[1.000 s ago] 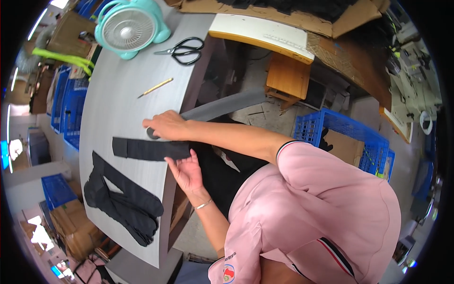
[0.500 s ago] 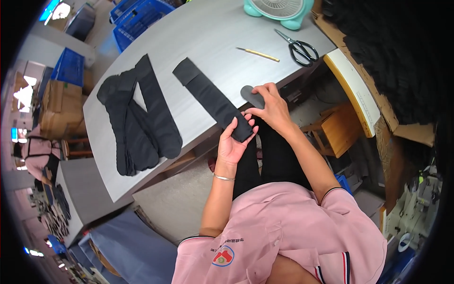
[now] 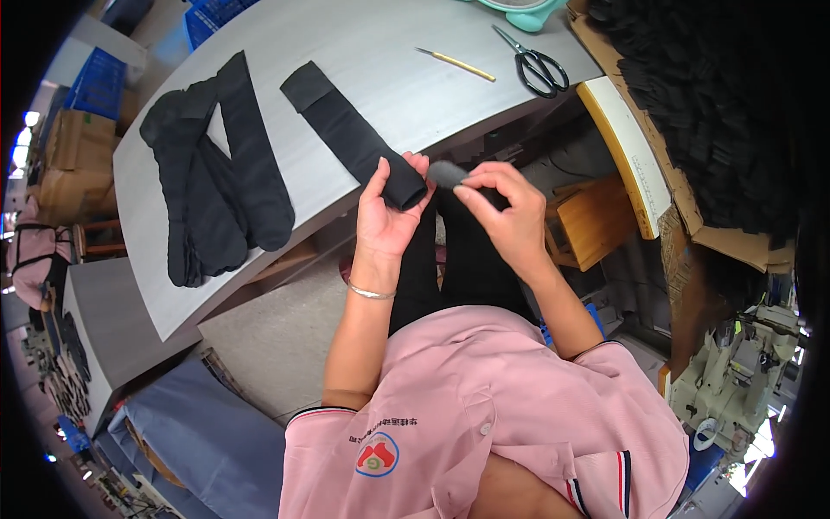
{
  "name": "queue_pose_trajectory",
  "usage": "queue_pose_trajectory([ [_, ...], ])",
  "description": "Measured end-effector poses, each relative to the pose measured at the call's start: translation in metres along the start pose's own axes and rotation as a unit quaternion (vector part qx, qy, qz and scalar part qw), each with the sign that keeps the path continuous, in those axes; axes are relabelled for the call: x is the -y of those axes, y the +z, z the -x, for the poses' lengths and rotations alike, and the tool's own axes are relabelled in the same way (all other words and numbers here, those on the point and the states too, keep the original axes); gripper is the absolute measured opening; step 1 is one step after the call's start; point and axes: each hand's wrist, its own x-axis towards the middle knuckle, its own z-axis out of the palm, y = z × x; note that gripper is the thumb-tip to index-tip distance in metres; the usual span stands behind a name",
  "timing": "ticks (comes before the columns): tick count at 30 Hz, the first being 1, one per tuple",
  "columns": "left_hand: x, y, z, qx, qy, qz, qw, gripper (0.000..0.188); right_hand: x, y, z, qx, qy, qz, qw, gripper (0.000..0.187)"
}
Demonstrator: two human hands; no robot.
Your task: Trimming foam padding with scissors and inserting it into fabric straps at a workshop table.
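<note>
A black fabric sleeve (image 3: pixel 350 130) lies slantwise over the table edge, its far end on the tabletop with a wider band there. My left hand (image 3: pixel 385 221) grips the near end, thumb on top and fingers behind. That end stands rounded, like the mouth of a tube. Close by on the right, my right hand (image 3: pixel 514 212) pinches a thin, dark grey oval pad (image 3: pixel 447 175) between thumb and fingers. The pad's tip is near the fingertips of my left hand; whether they touch I cannot tell.
Several black sock-like pieces (image 3: pixel 270 186) lie at the table's left. Black-handled scissors (image 3: pixel 540 71), a pointed tool with a yellow handle (image 3: pixel 467 67) and a mint-green fan (image 3: pixel 527 16) are at the far right. A carton of black fabric (image 3: pixel 692 112) stands right, beyond a wooden stool (image 3: pixel 596 221).
The sleeve's near end has rounded into a tube mouth in my left hand. The pad has turned, its free end now pointing left toward the sleeve. The whole view has shifted slightly.
</note>
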Motion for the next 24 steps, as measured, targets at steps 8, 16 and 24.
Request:
queue_pose_trajectory([
  [8, 0.019, 0.01, 0.001, -0.01, 0.014, -0.006, 1.0, 0.033, 0.006, 0.01, 0.03, 0.002, -0.104, 0.025, 0.994, 0.021],
  [16, 0.044, 0.011, 0.0, 0.014, 0.045, -0.071, 0.996, 0.031, -0.004, 0.033, 0.031, -0.072, -0.163, 0.088, 0.98, 0.024],
  [24, 0.043, 0.011, 0.002, -0.022, 0.062, -0.098, 0.993, 0.032, 0.01, 0.022, 0.036, -0.015, -0.091, 0.155, 0.984, 0.046],
])
